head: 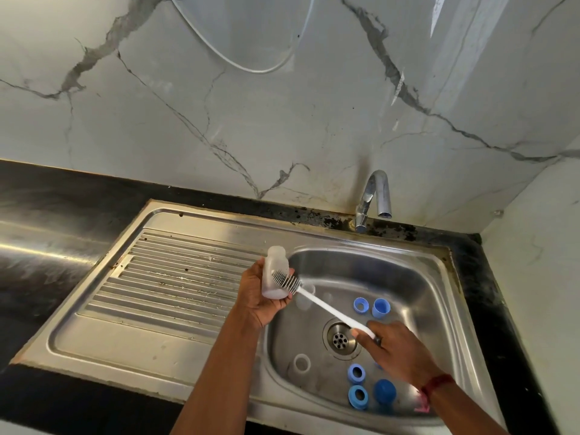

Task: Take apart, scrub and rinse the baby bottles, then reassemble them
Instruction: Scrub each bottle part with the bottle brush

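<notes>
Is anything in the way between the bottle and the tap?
Nothing visible blocks it. The bottle, held in the left hand, sits at the basin's left edge, and only open air lies between it and the tap at the back. The brush in the right hand touches the bottle's side.

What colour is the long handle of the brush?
White. The brush handle shows best in the head view, the only one here.

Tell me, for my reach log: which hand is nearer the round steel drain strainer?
Right. The right hand, gripping the white bottle brush, hovers just right of the round steel drain strainer. The left hand, holding the clear plastic bottle, is farther, up-left of it.
</notes>
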Tool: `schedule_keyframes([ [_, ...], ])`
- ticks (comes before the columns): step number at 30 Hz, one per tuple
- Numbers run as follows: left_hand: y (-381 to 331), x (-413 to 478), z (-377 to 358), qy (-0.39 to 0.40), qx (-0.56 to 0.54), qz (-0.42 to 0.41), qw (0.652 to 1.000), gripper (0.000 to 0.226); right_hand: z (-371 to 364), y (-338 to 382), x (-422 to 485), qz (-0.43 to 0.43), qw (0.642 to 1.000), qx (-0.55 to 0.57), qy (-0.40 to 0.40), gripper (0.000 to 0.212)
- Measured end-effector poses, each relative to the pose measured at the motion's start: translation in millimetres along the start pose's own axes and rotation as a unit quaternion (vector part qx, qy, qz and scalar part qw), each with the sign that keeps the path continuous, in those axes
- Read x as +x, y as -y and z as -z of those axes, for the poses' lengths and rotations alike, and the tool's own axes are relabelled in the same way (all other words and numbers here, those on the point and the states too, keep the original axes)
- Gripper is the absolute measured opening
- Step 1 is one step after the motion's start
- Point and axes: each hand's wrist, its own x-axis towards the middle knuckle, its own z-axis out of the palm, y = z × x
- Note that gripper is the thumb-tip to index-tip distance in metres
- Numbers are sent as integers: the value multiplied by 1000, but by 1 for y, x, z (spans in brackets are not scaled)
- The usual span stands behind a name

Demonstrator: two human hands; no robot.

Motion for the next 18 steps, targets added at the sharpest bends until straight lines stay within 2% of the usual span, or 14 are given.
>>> schedule_keyframes([
  [6, 9, -3, -7, 43, 40, -31, 998, 56, 3, -3, 0, 1, 1000, -5, -6, 56],
  [9, 8, -2, -9, 66, 55, -28, 996, 91, 10, 5, 4, -19, 1000, 14, -20, 52],
  [11, 10, 0, -7, 74, 31, -8, 997, 101, 12, 10, 10, -34, 999, 10, -28, 51],
  [13, 14, -1, -7, 81, 30, 7, 996, 92, 13, 12, 18, -43, 998, 2, -45, 58],
  [15, 16, -2, -4, 73, 28, 14, 997, 71, 12, 13, 24, -42, 997, 1, -60, 64],
  [18, 12, -5, -2, 75, 7, 23, 997, 60, 12, 13, 21, -35, 999, 11, -40, 61],
])
